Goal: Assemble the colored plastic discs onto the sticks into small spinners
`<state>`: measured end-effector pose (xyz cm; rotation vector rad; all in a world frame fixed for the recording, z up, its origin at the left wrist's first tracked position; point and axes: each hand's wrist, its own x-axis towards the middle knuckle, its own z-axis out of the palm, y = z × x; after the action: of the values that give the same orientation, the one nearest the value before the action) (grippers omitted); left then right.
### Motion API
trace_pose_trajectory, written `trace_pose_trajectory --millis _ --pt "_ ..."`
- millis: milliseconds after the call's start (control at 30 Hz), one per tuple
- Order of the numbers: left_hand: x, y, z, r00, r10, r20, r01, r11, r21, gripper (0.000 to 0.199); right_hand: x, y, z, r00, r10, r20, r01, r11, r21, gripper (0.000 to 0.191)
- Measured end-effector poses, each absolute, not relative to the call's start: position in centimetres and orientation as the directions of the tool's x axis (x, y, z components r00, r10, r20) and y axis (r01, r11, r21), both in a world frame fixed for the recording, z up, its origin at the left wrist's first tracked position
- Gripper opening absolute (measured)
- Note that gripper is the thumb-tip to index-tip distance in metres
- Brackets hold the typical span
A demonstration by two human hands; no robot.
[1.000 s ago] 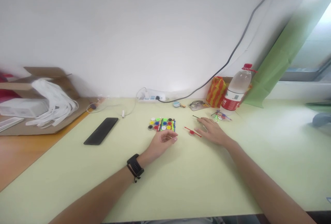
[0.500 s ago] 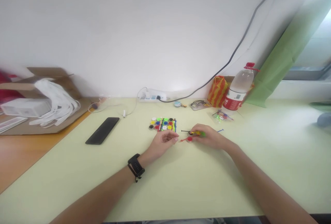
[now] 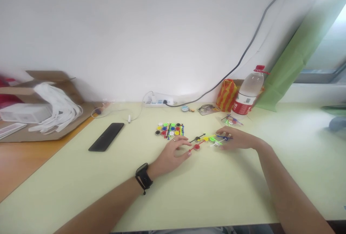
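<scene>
ok so the sketchy bit here is how tight everything sits between my hands. if my left hand (image 3: 173, 154) drifts right, its thumb could knock the red spinner (image 3: 197, 147) askew, since the arrow's left tip lies right by it. that hand is open, index and thumb apart, and i can't tell if they touch the arrow.

my right hand (image 3: 238, 139) is half curled over the blue spinner (image 3: 226, 138), thumb and fingers apart at the tips — whether it's gripping that piece, i can't tell. the white spinner (image 3: 217, 143) is right next to it, so a clumsy sweep of my thumb could snag its arrow and drag the others along. my left knuckles are also near the block of discs and arrows (image 3: 176, 133) on the far side, so lifting carelessly could skew those rows.

looks-wise, they're little round discs with skinny arrows across them. black spinner (image 3: 197, 139) at the far left of the bunch, then the yellow spinner (image 3: 206, 139) and green spinner (image 3: 212, 139) to its right, red on the near side. they're all on the pale green table (image 3: 162, 198) — arrows at odd angles, some looking overlapped, but it's too blurry to be sure.
</scene>
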<state>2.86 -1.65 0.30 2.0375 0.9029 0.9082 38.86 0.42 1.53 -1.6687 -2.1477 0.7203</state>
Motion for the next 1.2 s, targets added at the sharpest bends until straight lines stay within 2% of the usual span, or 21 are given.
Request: trace_pose_trajectory --millis 267,333,467,600,800,933,1100,1200 --pt "2.7 -1.7 0.1 0.572 0.771 0.279 0.379 -0.55 0.744 0.026 37.9 0.5 3.0 -0.355 0.914 -0.196 0.75 0.153 -0.644 0.046" --pt "2.7 -1.7 0.0 0.581 0.765 0.279 0.39 -0.562 0.73 0.026 37.4 0.5 3.2 -0.36 0.914 -0.186 0.739 0.158 -0.655 0.053" --pt "2.5 -1.8 0.0 0.64 0.735 0.225 0.422 -0.581 0.696 0.03 36.8 0.3 2.9 -0.36 0.917 -0.173 0.722 0.156 -0.674 0.084" --pt "2.5 -2.0 0.4 0.685 0.702 0.198 0.437 -0.612 0.66 0.036 35.6 0.3 2.2 -0.367 0.921 -0.132 0.726 0.195 -0.66 0.092" --pt "2.6 -2.0 0.6 0.687 0.691 0.224 0.419 -0.629 0.655 0.034 32.6 0.4 1.5 -0.44 0.898 -0.017 0.698 0.33 -0.636 0.082" --pt "2.5 -2.0 0.3 0.68 0.685 0.261 0.397 -0.643 0.655 0.031 31.1 0.0 1.6 -0.516 0.856 0.039 0.639 0.415 -0.648 0.066" --pt "2.7 -1.9 0.2 0.638 0.7 0.322 0.368 -0.644 0.67 0.038 30.0 -0.7 1.9 -0.575 0.817 0.027 0.568 0.423 -0.706 0.042" --pt "2.9 -2.0 0.7 0.644 0.679 0.352 0.334 -0.664 0.669 0.036 29.1 -1.2 1.9 -0.605 0.796 0.002 0.534 0.408 -0.741 0.036"
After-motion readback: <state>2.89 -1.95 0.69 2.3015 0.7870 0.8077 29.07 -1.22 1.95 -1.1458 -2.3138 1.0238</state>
